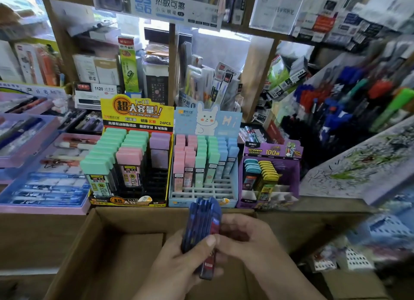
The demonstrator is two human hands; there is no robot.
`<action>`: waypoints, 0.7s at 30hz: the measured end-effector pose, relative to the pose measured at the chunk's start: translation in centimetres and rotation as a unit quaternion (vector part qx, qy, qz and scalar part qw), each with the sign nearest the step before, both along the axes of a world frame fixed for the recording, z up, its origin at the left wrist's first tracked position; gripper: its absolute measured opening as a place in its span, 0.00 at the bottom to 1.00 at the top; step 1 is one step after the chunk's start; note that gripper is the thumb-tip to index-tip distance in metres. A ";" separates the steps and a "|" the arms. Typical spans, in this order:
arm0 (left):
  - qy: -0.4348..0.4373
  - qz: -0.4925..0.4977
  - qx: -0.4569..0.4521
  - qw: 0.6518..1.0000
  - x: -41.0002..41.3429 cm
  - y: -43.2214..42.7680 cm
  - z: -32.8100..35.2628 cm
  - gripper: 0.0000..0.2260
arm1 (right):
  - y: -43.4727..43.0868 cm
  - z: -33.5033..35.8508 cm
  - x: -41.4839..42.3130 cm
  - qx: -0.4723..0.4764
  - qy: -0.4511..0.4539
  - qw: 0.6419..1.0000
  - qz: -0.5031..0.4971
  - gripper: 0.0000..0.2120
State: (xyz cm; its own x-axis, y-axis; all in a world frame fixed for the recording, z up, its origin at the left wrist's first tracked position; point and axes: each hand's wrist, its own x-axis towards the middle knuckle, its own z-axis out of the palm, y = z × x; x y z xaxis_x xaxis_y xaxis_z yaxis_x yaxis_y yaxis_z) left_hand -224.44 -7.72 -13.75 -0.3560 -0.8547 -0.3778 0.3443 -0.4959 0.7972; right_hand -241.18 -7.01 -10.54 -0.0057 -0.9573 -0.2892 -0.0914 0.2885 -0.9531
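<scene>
Dark blue cases [202, 223], a small stack, stand upright between both hands above the open cardboard box [107, 243]. The left hand [177, 261] curls round the stack's lower part with its thumb across the front, and the right hand [248, 237] pinches its other side. Restocking looks barely begun: none of these cases stands in a display yet. Behind, the yellow display [134, 111], light blue display [206, 194] and purple display [271, 147] all show empty front slots. The case labels are blurred, and the shelves on the right are smeared.
</scene>
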 end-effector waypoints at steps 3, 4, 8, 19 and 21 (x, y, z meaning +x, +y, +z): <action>0.001 -0.015 0.003 1.000 -0.4 0.0 0.4 0.24 | -0.3 0.6 -0.8 -0.021 -0.026 0.999 -0.019 0.08; 0.002 -0.018 0.006 1.000 -0.5 0.0 0.6 0.24 | -0.4 0.7 -1.1 -0.027 -0.037 0.998 -0.040 0.12; 0.020 -0.038 0.024 0.999 -1.0 0.1 1.3 0.30 | -0.9 1.0 -1.8 -0.045 -0.039 0.995 -0.079 0.23; 0.046 -0.026 0.049 0.997 -1.5 0.1 1.8 0.29 | -1.4 0.5 -3.6 -0.063 -0.031 0.996 -0.053 0.10; 0.042 -0.013 0.048 0.998 -1.5 0.0 1.8 0.25 | -1.2 0.7 -4.1 -0.064 -0.051 0.995 -0.064 0.09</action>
